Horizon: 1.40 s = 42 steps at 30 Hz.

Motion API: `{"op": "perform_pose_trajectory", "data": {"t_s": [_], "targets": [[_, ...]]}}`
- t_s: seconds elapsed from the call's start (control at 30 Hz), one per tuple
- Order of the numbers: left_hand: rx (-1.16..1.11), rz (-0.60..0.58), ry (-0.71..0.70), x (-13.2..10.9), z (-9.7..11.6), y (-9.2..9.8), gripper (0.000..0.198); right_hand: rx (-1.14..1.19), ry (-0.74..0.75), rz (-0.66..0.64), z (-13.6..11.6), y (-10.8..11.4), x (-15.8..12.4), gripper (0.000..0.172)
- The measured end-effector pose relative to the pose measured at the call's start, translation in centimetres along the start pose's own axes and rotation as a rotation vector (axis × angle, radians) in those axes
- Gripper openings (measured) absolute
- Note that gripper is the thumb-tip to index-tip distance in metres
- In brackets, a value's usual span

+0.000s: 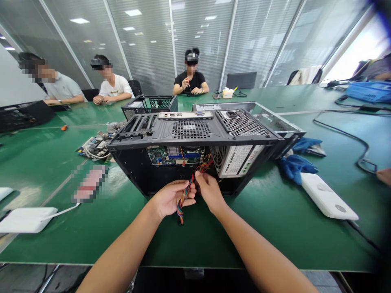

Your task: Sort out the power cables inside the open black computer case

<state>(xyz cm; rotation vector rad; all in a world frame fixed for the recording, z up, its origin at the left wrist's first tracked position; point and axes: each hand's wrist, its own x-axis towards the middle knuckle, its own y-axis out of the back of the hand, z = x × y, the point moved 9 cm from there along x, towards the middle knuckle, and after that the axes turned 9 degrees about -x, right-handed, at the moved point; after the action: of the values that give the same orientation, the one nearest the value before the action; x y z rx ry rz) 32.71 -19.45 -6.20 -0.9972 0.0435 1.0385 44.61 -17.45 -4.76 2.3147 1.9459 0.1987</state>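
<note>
A black computer case (134, 171) lies on its side on the green table, its open face toward me. Inside it show a motherboard (161, 154) and, on the right, a power supply (241, 160) with a white label. A bundle of multicoloured cables (181, 205) runs out from near the power supply. My left hand (172, 197) is closed around this bundle, whose end hangs below the fingers. Close beside it, my right hand (210, 189) pinches the same bundle higher up, at the case opening.
Other computer cases (152, 103) stand behind. Loose circuit boards (96, 144) lie to the left, near a blurred phone (90, 183) wired to a white power bank (29, 219). On the right are blue gloves (296, 167) and another white device (328, 197) with a cable. Three people sit across the table.
</note>
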Motion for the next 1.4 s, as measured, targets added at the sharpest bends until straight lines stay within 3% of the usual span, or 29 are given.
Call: {"op": "perform_pose_trajectory", "data": {"t_s": [0.13, 0.23, 0.4, 0.53, 0.73, 1.0, 1.1, 1.2, 1.33, 1.4], "targets": [[0.023, -0.103, 0.048, 0.3, -1.2, -1.1, 0.012, 0.459, -0.297, -0.270, 1.5, -2.0, 0.4, 0.050], [0.035, -0.161, 0.060, 0.7, -1.8, -1.6, 0.011, 0.523, -0.327, -0.377, 1.4, -2.4, 0.4, 0.045], [0.188, -0.190, 0.002, 1.3, -1.2, -1.7, 0.029, 0.517, -0.272, -0.327, 1.1, -1.6, 0.9, 0.042], [0.376, -0.208, 0.002, 1.7, -0.8, -1.4, 0.038, 0.543, -0.297, -0.361, 1.2, -1.9, 0.8, 0.042], [0.411, -0.194, 0.033, 2.3, -1.1, -1.1, 0.048, 0.558, -0.321, -0.388, 1.6, -2.1, 0.8, 0.043], [0.553, -0.115, -0.231, 2.3, -0.1, -1.6, 0.046, 0.533, -0.263, -0.358, 1.1, -1.8, 0.8, 0.042], [0.465, -0.096, -0.303, 2.2, 0.0, -1.8, 0.043, 0.561, -0.249, -0.358, 0.8, -1.8, 0.7, 0.040], [0.187, -0.189, -0.273, 1.8, -0.5, -2.8, 0.037, 0.588, -0.257, -0.350, 0.7, -1.9, 0.7, 0.039], [-0.169, -0.335, 0.020, 0.7, -2.8, -4.5, 0.030, 0.559, -0.290, -0.325, 1.3, -1.9, 0.7, 0.041], [-0.256, -0.342, 0.067, 0.4, -3.1, -4.8, 0.025, 0.553, -0.297, -0.313, 1.5, -1.9, 0.7, 0.043]]}}
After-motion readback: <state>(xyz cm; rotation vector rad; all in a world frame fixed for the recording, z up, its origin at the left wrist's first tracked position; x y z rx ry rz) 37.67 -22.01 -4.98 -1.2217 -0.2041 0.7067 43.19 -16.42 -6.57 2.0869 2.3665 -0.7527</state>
